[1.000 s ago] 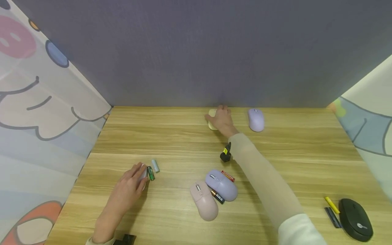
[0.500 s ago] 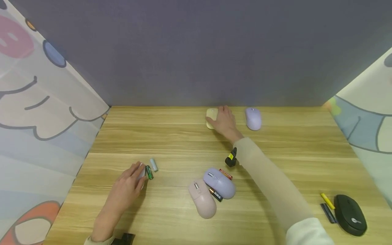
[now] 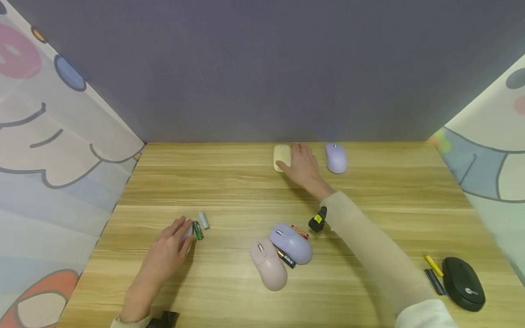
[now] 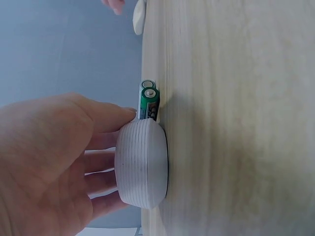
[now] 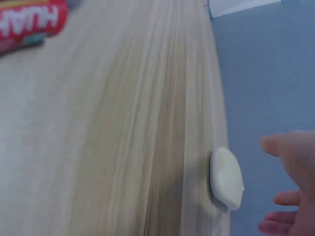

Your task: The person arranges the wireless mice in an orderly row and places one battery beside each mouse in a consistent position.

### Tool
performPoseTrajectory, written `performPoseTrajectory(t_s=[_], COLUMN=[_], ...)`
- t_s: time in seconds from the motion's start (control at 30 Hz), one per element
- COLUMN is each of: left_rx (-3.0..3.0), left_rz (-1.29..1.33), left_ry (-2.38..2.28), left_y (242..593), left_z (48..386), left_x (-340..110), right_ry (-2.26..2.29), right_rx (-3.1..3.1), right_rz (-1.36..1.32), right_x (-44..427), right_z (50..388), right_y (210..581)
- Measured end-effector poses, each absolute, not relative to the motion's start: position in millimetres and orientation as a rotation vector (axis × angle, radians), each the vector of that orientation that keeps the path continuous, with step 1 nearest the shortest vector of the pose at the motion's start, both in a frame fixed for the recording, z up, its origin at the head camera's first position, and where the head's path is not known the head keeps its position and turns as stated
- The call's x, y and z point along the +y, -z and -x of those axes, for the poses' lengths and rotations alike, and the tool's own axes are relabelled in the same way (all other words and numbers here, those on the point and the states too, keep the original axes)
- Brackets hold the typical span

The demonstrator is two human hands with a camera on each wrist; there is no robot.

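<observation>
My left hand (image 3: pixel 169 248) grips a white mouse with a ribbed side (image 4: pixel 140 164) on the wooden table, thumb and fingers around it. Right beside that mouse lies a green battery (image 3: pixel 198 230), with a pale blue battery (image 3: pixel 203 220) just past it. At the table's back edge, a pale yellow mouse (image 3: pixel 281 155) sits flat. My right hand (image 3: pixel 304 166) hovers over its right side, thumb spread above the mouse; in the right wrist view a gap shows between the fingers and the mouse (image 5: pixel 226 178).
A lavender mouse (image 3: pixel 336 158) stands at the back. Nearer are a second lavender mouse (image 3: pixel 293 244), a pink mouse (image 3: pixel 269 266), a red battery (image 3: pixel 300 232) and a black battery (image 3: pixel 286 259). Front right: a black mouse (image 3: pixel 463 284), a yellow battery (image 3: pixel 434 265), dark batteries (image 3: pixel 434 281).
My right hand has drawn rightward off the yellow mouse, which now shows more fully. The left hand keeps its place on the white mouse; the whole head view has shifted slightly.
</observation>
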State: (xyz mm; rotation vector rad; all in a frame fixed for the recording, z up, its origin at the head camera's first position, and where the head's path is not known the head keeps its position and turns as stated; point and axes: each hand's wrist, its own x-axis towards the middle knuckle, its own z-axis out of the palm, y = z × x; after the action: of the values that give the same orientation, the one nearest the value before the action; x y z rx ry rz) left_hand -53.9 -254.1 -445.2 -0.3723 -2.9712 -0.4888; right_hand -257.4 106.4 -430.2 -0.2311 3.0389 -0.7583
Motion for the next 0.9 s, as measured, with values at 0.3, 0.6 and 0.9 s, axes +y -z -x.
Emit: performPoseTrajectory(t_s=[0.3,0.6,0.9], left_rx=[-2.987,-2.977,-3.007], left_rz=[0.372,0.395,0.373], left_ry=[0.486,0.462,0.452], left_y=[444.7,447.0,445.2], left_z=[56.1,59.2,60.4], left_x=[-253.7,-252.8,-253.1], right_ry=[0.914,0.989,0.99], right_rx=[3.048,3.013,3.025], right_rz=[0.332,0.441,0.57], right_x=[112.0,118.7,121.7], right_z=[234.3,202.7,173.9], right_y=[423.7,417.5,413.8])
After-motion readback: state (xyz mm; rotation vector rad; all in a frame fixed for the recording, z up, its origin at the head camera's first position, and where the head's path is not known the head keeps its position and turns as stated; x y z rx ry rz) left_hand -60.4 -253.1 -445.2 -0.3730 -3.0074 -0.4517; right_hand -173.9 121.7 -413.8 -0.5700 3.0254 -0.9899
